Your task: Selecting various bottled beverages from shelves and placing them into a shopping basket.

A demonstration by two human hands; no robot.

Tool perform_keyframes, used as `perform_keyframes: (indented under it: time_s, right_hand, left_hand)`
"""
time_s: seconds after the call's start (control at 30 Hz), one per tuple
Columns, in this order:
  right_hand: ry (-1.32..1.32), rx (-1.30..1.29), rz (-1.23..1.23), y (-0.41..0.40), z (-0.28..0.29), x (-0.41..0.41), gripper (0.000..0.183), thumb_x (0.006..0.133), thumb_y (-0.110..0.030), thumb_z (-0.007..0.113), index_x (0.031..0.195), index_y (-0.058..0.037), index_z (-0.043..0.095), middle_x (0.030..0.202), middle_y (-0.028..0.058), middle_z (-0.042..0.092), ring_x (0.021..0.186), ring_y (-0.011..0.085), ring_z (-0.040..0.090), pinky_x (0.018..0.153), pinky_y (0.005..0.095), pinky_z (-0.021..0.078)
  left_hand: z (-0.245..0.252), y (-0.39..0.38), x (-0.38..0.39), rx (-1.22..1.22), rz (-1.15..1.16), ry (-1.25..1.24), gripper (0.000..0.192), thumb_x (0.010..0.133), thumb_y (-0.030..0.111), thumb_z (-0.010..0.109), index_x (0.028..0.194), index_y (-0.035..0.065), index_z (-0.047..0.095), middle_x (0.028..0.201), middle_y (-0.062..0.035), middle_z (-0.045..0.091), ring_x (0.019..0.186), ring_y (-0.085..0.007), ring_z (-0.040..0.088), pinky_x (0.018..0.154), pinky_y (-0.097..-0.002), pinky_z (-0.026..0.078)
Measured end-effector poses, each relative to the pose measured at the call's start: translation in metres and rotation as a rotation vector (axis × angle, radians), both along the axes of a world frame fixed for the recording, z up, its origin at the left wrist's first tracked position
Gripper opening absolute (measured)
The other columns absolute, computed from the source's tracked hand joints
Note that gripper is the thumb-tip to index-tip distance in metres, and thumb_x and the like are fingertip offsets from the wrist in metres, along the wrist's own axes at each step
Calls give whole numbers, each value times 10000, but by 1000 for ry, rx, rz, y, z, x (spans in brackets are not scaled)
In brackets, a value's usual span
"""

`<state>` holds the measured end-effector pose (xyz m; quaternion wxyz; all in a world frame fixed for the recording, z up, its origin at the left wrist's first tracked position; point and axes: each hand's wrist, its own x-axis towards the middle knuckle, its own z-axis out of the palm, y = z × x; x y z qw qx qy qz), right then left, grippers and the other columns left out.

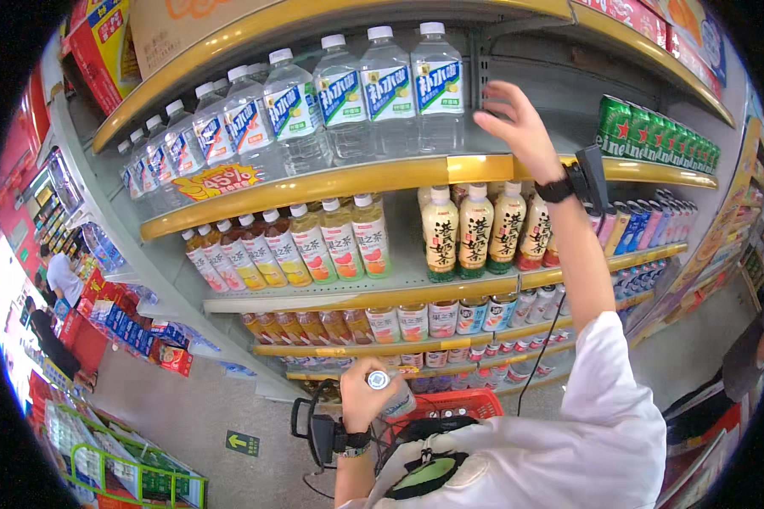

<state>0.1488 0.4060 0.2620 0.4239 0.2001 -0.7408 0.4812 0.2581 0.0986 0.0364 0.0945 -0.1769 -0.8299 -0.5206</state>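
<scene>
My left hand [359, 397] is closed around the neck of a clear plastic drink bottle [400, 402] with a white cap, held low in front of my body. My right hand [523, 130] reaches up to the upper shelf, its fingers apart and holding nothing. Just left of its fingertips stands the last large water-clear bottle [438, 89] of a row with blue and white labels. A small gap shows between that bottle and my fingers. The gold shelf edge [382, 181] passes behind my right wrist.
Green Heineken cans [656, 137] line the upper shelf's right end. Fruit tea bottles [337, 245] and milk tea bottles [474, 232] fill the shelf beneath. A red shopping basket [484, 401] holding bottles stands by my body. A black cable [541, 353] hangs near my right arm. People [51, 337] are at far left.
</scene>
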Motion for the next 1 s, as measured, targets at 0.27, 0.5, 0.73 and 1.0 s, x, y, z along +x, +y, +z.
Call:
perform_keyframes:
  time_s: [0.27, 0.5, 0.73, 1.0]
  right_hand:
    - [-233, 6, 102, -28, 21, -40, 580, 655, -228, 666, 1100, 33, 401, 989, 110, 519, 924, 138, 475, 772, 247, 376]
    - [-117, -11, 78, -15, 23, -30, 521, 616, -203, 703, 1001, 52, 462, 943, 116, 546, 854, 164, 521, 769, 267, 397]
    - [13, -48, 177, 0, 34, 21, 432, 621, -110, 695, 964, 13, 464, 921, 82, 551, 855, 129, 522, 759, 246, 410]
    - [-156, -140, 239, 10, -10, 97, 494, 583, -48, 700, 1009, 3, 455, 959, 72, 536, 882, 131, 509, 790, 272, 397]
  left_hand:
    - [4, -11, -9, 17, 112, 57, 245, 533, 142, 691, 635, 16, 507, 601, -88, 536, 537, -168, 520, 518, -268, 412]
    - [11, -10, -25, -8, 141, 11, 248, 536, 159, 687, 635, 10, 517, 589, -96, 530, 536, -179, 524, 521, -268, 413]
    - [16, 6, -34, 40, 46, 100, 236, 559, 132, 684, 630, 22, 487, 589, -92, 501, 536, -183, 493, 526, -273, 402]
    - [16, 29, -34, 48, -53, 136, 233, 566, 118, 691, 624, 18, 488, 600, -85, 507, 546, -175, 492, 523, -271, 396]
